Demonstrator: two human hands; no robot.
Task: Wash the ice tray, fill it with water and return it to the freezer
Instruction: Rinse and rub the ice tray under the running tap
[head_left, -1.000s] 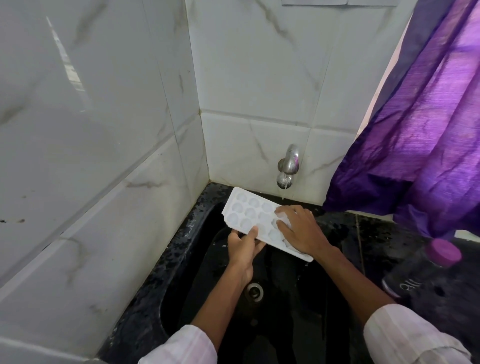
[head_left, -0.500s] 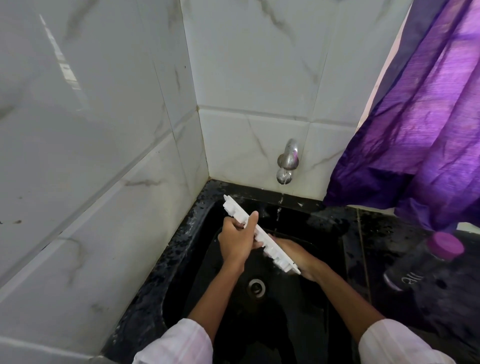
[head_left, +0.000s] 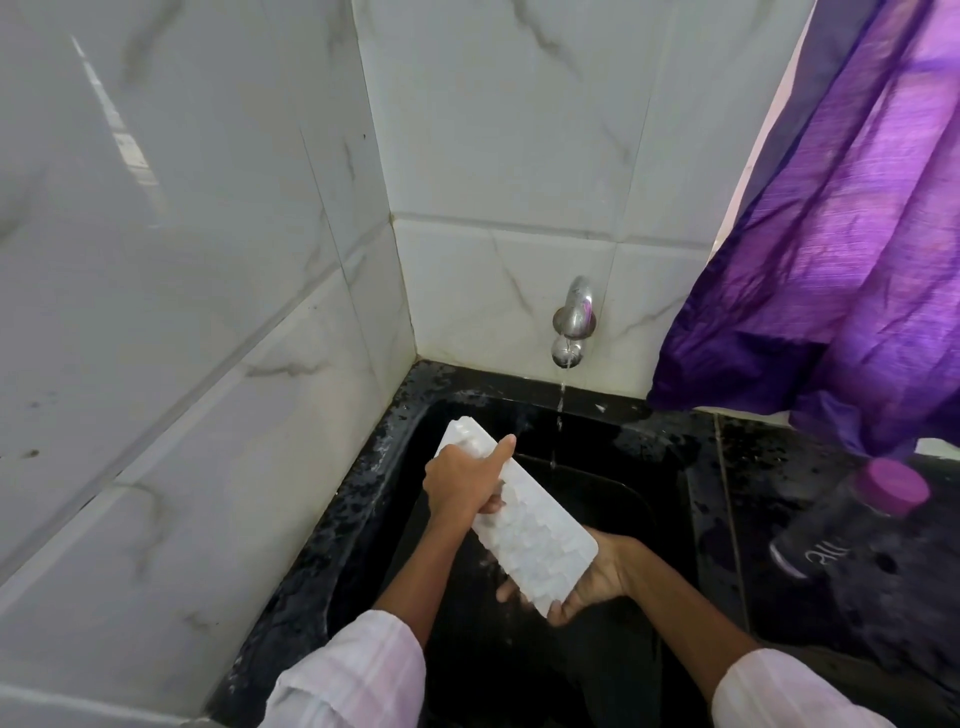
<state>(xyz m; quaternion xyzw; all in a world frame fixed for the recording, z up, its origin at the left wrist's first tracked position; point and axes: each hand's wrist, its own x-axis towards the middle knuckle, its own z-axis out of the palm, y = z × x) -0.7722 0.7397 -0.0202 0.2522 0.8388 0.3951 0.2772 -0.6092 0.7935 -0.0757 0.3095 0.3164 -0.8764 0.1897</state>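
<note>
Purple curtain (head_left: 841, 234) rt; pink-cap bottle (head_left: 852, 525) below it.

White plastic ice tray (head_left: 524, 525), underside up, tilted diag. over black sink (head_left: 644, 483).

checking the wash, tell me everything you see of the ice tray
The ice tray is a long white rectangle, plastic by its look, its bumpy underside facing the camera. It slants over the black sink, left of the water stream. The left hand grips its upper half; the right hand holds its lower end from beneath.
</note>
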